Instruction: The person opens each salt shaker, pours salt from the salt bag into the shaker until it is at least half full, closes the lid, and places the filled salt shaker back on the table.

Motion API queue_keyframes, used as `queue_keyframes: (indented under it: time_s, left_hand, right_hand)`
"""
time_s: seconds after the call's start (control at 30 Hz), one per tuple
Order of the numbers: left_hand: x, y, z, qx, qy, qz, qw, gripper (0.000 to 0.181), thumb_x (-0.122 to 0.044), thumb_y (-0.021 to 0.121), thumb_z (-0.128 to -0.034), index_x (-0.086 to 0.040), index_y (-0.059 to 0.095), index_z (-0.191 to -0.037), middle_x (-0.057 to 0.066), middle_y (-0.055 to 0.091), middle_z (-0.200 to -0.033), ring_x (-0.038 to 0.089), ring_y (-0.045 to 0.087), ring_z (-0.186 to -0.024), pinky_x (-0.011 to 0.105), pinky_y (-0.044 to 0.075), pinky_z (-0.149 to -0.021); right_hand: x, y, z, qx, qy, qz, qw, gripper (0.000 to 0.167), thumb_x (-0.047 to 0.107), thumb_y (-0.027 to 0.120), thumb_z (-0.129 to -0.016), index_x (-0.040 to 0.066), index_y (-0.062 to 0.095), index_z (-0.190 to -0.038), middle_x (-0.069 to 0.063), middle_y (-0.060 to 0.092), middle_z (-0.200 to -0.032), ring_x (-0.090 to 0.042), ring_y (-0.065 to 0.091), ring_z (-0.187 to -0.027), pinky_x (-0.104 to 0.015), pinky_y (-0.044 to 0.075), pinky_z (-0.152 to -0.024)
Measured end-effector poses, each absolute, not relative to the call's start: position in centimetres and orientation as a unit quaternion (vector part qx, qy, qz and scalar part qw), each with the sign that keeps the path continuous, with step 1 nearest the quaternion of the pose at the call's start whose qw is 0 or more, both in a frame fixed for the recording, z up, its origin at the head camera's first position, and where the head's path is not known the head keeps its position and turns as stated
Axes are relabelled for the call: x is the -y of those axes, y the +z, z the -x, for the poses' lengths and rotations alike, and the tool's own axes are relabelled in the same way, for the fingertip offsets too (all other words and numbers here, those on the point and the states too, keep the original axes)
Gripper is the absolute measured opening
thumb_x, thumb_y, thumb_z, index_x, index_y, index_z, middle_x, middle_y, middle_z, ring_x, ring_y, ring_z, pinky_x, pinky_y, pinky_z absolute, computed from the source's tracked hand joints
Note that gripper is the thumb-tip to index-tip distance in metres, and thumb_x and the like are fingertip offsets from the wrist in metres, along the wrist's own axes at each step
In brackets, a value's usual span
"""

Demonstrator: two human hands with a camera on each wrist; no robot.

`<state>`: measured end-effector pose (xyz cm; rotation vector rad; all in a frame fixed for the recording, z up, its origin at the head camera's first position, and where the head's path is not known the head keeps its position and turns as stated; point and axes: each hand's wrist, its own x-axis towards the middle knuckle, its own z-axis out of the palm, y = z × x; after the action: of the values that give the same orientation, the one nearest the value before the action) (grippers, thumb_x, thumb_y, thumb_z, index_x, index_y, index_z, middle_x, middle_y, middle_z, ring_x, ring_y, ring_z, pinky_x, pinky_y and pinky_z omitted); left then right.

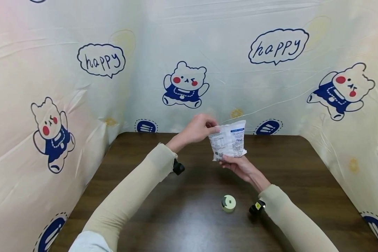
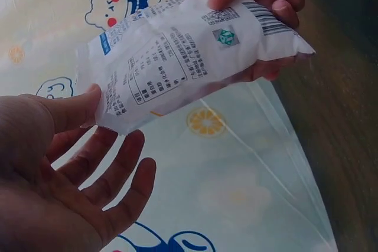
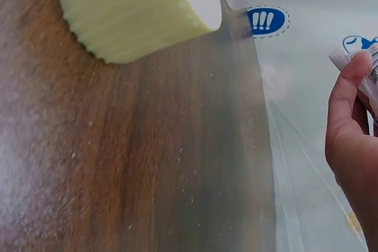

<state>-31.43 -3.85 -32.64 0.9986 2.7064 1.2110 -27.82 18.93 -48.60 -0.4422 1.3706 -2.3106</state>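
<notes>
A white printed plastic packet [image 1: 228, 140] is held up above the far part of the table, between both hands. My left hand [image 1: 199, 128] pinches its upper left corner. In the left wrist view, that hand's thumb lies on the packet's [image 2: 159, 69] end, with the other fingers spread below. From underneath, my right hand [image 1: 239, 167] grips the lower edge, thumb on the printed face. Only part of the right hand [image 3: 354, 122] and a packet corner appear in the right wrist view. Small print, a QR code and a barcode mark the packet; its contents are hidden.
On the dark wooden table [image 1: 192, 224], a small pale green round thing [image 1: 228, 203] with a ridged side sits near the right forearm. Printed cloth [image 1: 226, 84] with bears and "happy" bubbles hangs behind the table and along both sides.
</notes>
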Motion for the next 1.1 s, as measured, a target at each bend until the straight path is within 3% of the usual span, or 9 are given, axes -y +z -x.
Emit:
queue_keyframes:
  time_s: [0.2, 0.4, 1.1]
  left_hand:
    - [4.8, -32.7, 31.4, -0.868, 0.385, -0.312, -0.016, 0.010, -0.014, 0.075, -0.1001, -0.008, 0.083, -0.098, 0.000, 0.073, -0.091, 0.020, 0.061, -0.082, 0.031, 0.051, -0.073]
    - [5.9, -32.4, 31.1, -0.876, 0.372, -0.306, -0.028, 0.009, -0.012, 0.075, -0.0998, -0.006, 0.083, -0.099, 0.001, 0.074, -0.089, 0.021, 0.061, -0.078, 0.031, 0.051, -0.071]
    - [9.7, -33.2, 31.5, -0.888, 0.355, -0.288, -0.041, 0.009, -0.008, 0.076, -0.0981, -0.005, 0.083, -0.102, 0.003, 0.076, -0.093, 0.023, 0.062, -0.081, 0.034, 0.054, -0.076]
  right_hand:
    - [-18.2, -48.2, 28.0, -0.505, -0.822, 0.168, 0.203, 0.027, 0.000, 0.062, -0.104, 0.016, 0.067, -0.126, -0.009, 0.069, -0.115, -0.022, 0.067, -0.095, -0.033, 0.056, -0.085]
    - [-17.4, -47.9, 28.2, -0.517, -0.816, 0.164, 0.199, 0.028, -0.003, 0.058, -0.106, 0.014, 0.067, -0.125, -0.010, 0.069, -0.114, -0.023, 0.067, -0.094, -0.034, 0.057, -0.086]
    - [-15.1, -47.3, 29.6, -0.565, -0.786, 0.150, 0.202, 0.030, -0.003, 0.063, -0.103, 0.010, 0.061, -0.130, -0.014, 0.068, -0.115, -0.028, 0.067, -0.094, -0.037, 0.058, -0.084]
